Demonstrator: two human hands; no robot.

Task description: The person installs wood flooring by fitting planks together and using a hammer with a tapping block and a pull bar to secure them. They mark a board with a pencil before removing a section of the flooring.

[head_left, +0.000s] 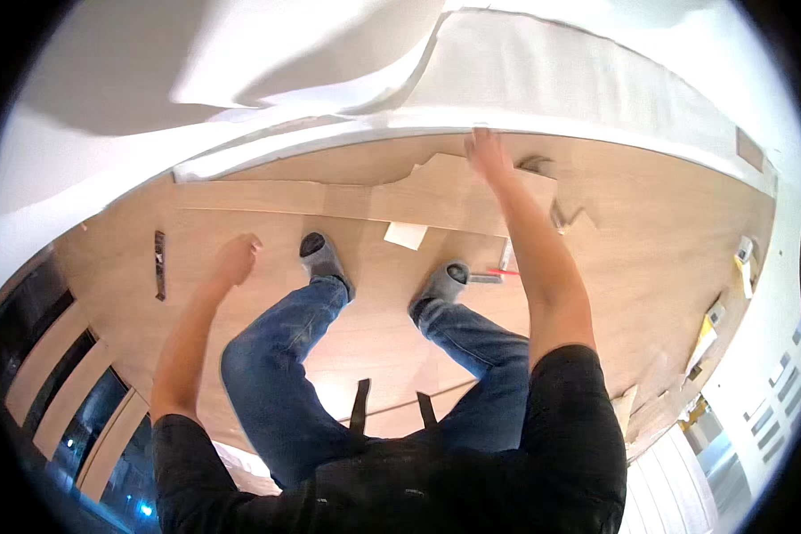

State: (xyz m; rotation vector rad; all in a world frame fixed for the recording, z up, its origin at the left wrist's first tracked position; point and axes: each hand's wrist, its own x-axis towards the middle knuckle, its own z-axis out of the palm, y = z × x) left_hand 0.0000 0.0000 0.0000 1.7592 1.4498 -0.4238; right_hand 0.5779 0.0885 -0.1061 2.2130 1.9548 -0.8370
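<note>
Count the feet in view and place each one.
2: the left foot, right of the left hand; the right foot, below and right of the white card. No others show.

No text, label, number or sign is readable here.

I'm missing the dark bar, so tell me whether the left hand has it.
No, the dark bar lies on the floor, apart from the left hand.

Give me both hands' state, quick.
Left hand: loosely open, nothing visible in it.
Right hand: near the white strip, blurred; grip cannot be told.
</note>
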